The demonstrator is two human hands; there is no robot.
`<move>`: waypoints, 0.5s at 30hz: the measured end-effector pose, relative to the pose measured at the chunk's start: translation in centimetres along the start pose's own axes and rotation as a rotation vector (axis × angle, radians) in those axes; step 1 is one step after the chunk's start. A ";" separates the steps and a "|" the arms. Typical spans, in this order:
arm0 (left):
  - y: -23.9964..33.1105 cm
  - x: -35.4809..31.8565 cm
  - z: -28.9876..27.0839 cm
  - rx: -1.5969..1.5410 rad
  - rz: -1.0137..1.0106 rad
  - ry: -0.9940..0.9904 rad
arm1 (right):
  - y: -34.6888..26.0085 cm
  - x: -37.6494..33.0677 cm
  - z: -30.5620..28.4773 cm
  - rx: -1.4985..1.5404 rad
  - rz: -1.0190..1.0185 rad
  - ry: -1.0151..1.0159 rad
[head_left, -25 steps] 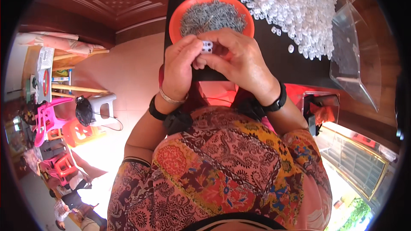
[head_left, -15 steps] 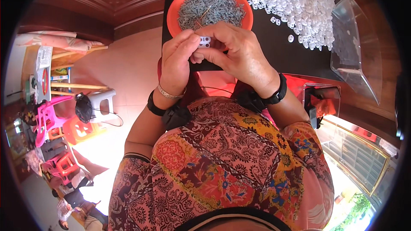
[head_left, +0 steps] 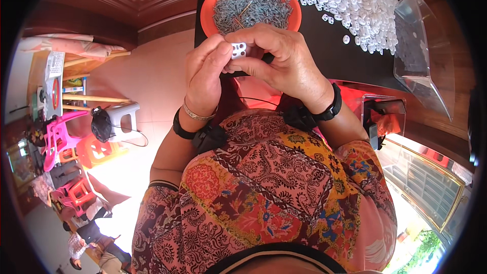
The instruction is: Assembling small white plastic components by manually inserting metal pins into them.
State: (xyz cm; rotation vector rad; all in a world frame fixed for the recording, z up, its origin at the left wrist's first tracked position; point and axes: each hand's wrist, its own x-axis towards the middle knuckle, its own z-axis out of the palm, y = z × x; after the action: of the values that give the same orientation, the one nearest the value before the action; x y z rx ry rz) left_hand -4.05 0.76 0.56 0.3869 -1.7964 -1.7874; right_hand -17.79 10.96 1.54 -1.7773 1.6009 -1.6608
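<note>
Close together over the near edge of the dark table, my left hand [head_left: 205,71] and my right hand [head_left: 286,63] are both closed around small white plastic pieces [head_left: 238,50] with dark round holes. The thumb and fingers of my left hand press at their left side. From the right, my right thumb and curled index finger grip them. My fingers hide part of the pieces, so how many there are I cannot tell. Just beyond my hands stands an orange-red bowl [head_left: 207,14] full of grey screws [head_left: 251,7], with two thin brownish sticks lying on top.
A large heap of similar white two-holed pieces [head_left: 355,7] covers the table's [head_left: 324,61] far right. A clear plastic bin [head_left: 423,56] lies tilted beside it. Plastic stools [head_left: 122,122] stand on the floor at left; a clear box [head_left: 385,116] with dark things is right of my arm.
The white pieces have tilted and moved slightly left between my fingers. Both hands stay closed on them. The bowl and table appear shifted a little within the view.
</note>
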 end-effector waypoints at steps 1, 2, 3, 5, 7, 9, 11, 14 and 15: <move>0.0 -0.1 0.1 0.000 0.003 -0.002 | -0.1 -0.1 -0.1 -0.002 -0.002 0.002; 0.1 -0.1 0.2 -0.009 -0.008 0.004 | -0.2 0.0 -0.1 0.020 0.022 0.004; 0.1 0.0 0.3 -0.019 -0.019 0.010 | -0.2 0.0 -0.1 0.041 0.047 0.007; 0.1 0.0 0.4 0.019 -0.043 0.004 | -0.3 0.0 -0.1 0.048 0.069 0.000; 0.1 -0.1 0.6 0.056 -0.070 -0.002 | -0.4 -0.1 -0.1 0.056 0.093 -0.007; 0.0 -0.1 0.8 -0.008 -0.072 0.058 | -0.6 -0.2 0.0 0.099 0.091 0.011; -0.2 -0.1 0.8 -0.030 -0.052 0.064 | -1.0 -0.4 0.6 0.236 0.193 0.029; -0.3 -0.1 0.9 -0.043 -0.028 0.076 | -1.0 -0.7 0.9 0.419 0.323 0.042; -0.3 -0.1 0.9 -0.035 -0.022 0.080 | -1.0 -0.7 0.9 0.464 0.349 0.038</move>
State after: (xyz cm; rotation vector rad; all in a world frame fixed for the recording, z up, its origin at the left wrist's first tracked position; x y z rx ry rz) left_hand -4.52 1.57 0.32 0.4598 -1.7100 -1.7904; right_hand -16.38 11.43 1.58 -1.1734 1.3049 -1.7200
